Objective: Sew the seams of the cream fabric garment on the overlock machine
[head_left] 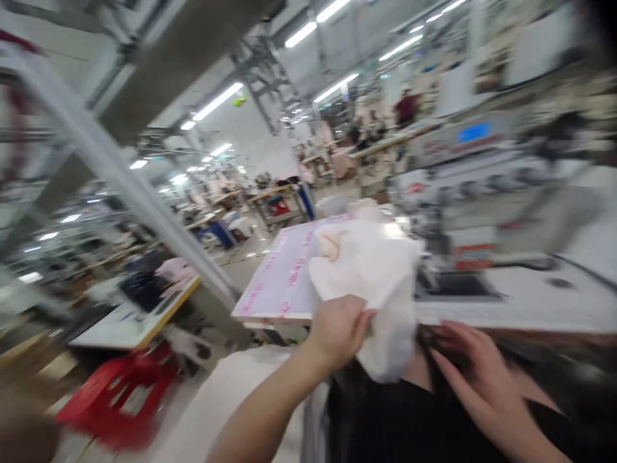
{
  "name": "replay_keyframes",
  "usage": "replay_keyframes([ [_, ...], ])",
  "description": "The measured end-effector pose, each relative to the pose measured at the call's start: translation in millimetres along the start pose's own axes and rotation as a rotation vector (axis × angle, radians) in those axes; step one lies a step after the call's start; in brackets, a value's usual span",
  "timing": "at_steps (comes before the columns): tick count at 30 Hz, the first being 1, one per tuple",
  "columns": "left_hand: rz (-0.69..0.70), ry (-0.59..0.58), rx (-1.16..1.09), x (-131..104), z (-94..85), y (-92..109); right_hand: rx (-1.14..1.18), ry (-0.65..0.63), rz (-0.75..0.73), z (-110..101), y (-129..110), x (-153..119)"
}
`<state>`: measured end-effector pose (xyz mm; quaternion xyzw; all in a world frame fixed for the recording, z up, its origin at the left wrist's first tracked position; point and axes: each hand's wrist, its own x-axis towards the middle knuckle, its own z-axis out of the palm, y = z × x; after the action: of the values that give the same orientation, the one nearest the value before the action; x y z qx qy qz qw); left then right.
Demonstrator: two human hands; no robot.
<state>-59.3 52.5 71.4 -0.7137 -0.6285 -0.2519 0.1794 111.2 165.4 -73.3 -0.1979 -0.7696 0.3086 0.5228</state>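
My left hand grips the near edge of a cream white fabric piece that lies over the table's left end. My right hand rests flat with fingers spread on dark clothing at my lap, just below the table's front edge, holding nothing. The fabric partly covers a white sheet with pink print. A white sewing machine stands right of the fabric, blurred by camera motion.
The white table runs to the right. A red plastic stool stands on the floor at lower left. Other work tables with fabric and distant people fill the hall. A slanted metal post crosses the left.
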Motion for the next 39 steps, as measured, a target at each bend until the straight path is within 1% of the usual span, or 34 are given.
replay_keyframes([
  [2,0.053,-0.023,-0.015,1,0.2,3,-0.086,0.051,-0.117,-10,-20,27],
  [3,0.077,-0.038,-0.020,2,1.9,3,-0.114,0.058,-0.171,-13,-26,41],
  [6,0.163,-0.024,-0.037,1,10.6,0,-0.195,0.000,-0.330,-14,-33,72],
  [9,0.245,0.031,-0.024,1,18.1,1,-0.226,-0.042,-0.468,-11,-31,86],
  [12,0.256,0.060,0.020,5,23.1,2,-0.171,-0.080,-0.543,-8,-26,94],
  [15,0.217,0.067,0.092,17,33.4,-1,-0.108,-0.120,-0.548,-5,-24,101],
  [18,0.182,0.066,0.100,38,51.6,-11,-0.095,-0.135,-0.544,-3,-30,110],
  [20,0.207,0.118,0.042,56,63.2,-20,-0.088,-0.119,-0.556,-3,-36,115],
  [22,0.266,0.142,-0.009,73,69.5,-28,-0.044,-0.079,-0.547,-6,-37,118],
  [24,0.308,0.132,-0.037,86,68.3,-32,0.027,-0.018,-0.484,-10,-32,119],
  [26,0.314,0.128,-0.063,91,60.8,-33,0.083,0.070,-0.345,-13,-21,117],
  [28,0.325,0.140,-0.081,91,50.9,-31,0.079,0.146,-0.192,-13,-8,116],
  [29,0.335,0.133,-0.090,89,46.4,-29,0.058,0.164,-0.145,-12,-2,116],
  [30,0.341,0.113,-0.103,87,42.9,-27,0.030,0.167,-0.132,-10,3,118],
  [31,0.342,0.089,-0.119,85,40.6,-25,-0.001,0.158,-0.156,-8,6,121],
  [32,0.340,0.064,-0.132,83,39.6,-24,-0.028,0.136,-0.209,-6,8,125],
  [34,0.319,0.028,-0.122,81,40.7,-22,-0.063,0.067,-0.361,-3,9,134],
  [36,0.290,0.019,-0.084,85,44.0,-21,-0.092,-0.018,-0.477,-1,8,141],
  [38,0.225,-0.012,-0.074,92,47.6,-19,-0.126,-0.067,-0.521,-1,9,145],
  [39,0.190,-0.053,-0.090,96,49.3,-17,-0.138,-0.070,-0.526,-1,10,145],
])
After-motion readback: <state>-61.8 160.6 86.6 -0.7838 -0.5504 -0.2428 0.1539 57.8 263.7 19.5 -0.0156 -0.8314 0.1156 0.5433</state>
